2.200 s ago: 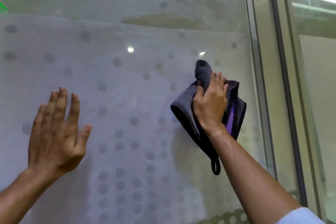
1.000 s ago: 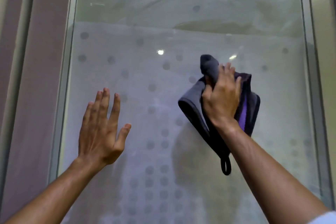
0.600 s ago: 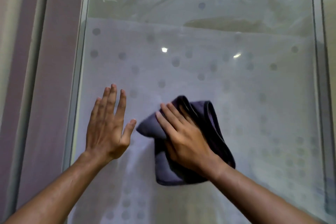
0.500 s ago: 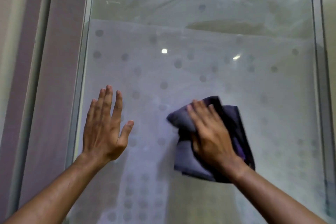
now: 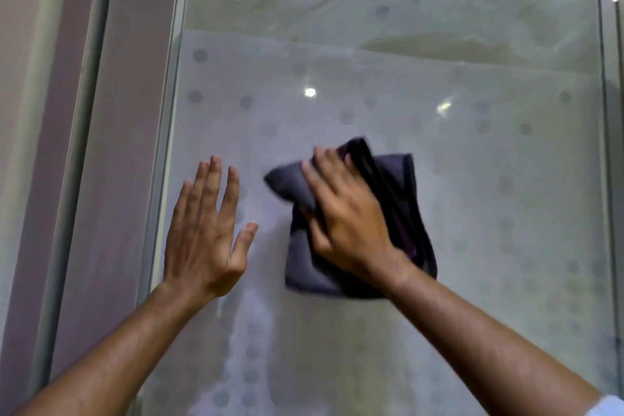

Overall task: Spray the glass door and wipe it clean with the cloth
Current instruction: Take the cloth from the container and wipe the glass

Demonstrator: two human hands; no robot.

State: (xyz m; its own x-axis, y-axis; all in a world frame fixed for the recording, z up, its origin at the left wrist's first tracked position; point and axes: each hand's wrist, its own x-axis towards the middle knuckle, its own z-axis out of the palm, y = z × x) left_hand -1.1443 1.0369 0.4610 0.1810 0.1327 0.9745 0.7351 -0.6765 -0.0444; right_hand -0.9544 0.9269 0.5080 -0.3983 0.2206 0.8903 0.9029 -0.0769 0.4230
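Glass door (image 5: 472,179): fills most of the view, upright in front of the person; a frosted band with grey dots covers its middle and lower part, clearer glass above, with ceiling lights reflected near the top.
Frame (image 5: 84,145): pale metal uprights edge the pane on the left, against a plain wall; a thin dark edge runs down the right.
Cloth (image 5: 398,199): dark grey, bunched and folded, pressed flat on the frosted band near the pane's middle.
Right hand (image 5: 347,223): fingers spread over the cloth, palm bearing down on it; blurred, so likely mid-stroke.
Left hand (image 5: 206,230): open, fingers together and thumb out, at the glass just left of the cloth; actual contact cannot be told.
Doing it well: keep the palm flat, overlap each pass, and work towards the edges, refolding to a fresh face.
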